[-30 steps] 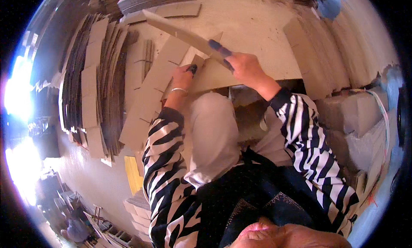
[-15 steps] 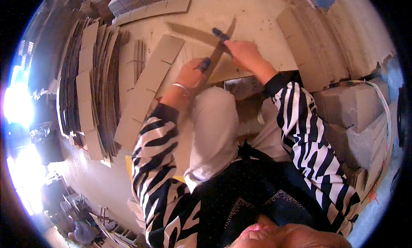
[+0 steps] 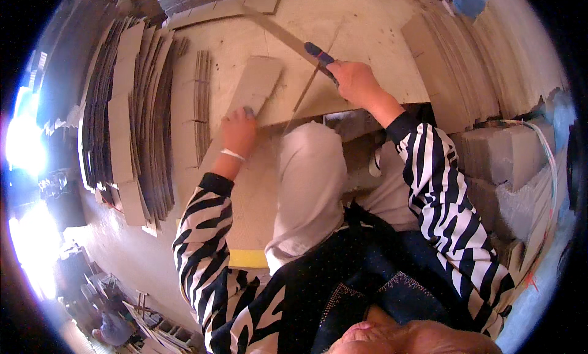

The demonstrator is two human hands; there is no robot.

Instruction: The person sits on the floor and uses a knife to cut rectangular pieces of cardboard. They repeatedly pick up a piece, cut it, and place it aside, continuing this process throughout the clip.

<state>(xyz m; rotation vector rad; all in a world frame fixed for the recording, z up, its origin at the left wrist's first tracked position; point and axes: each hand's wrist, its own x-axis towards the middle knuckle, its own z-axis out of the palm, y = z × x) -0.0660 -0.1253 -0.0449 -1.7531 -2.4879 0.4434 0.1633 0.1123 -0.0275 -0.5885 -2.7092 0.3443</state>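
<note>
My right hand (image 3: 358, 83) is closed on a cardboard strip (image 3: 278, 32), seen nearly edge-on and reaching up to the left. Dark covers wrap fingertips on this hand. A second thin strip (image 3: 311, 84) crosses the held one just below my fingers, standing on edge over the board. To the left, my left hand (image 3: 239, 130) grips the lower end of a wide flat cardboard strip (image 3: 262, 78), slightly blurred. Its lower part and some fingers are hidden.
A pale wooden board (image 3: 367, 29) forms the work surface. Cardboard strips (image 3: 125, 78) stand in stacks at left, with a narrow bundle (image 3: 201, 102) beside them. More stacked cardboard (image 3: 450, 72) leans at right. A partitioned cardboard piece (image 3: 226, 11) lies at the far edge. Grey blocks (image 3: 490, 148) sit lower right.
My left hand has let go of the crossing strip and moved left onto a flat cardboard strip, which has shifted. My right hand keeps its strip, moving slightly right.
</note>
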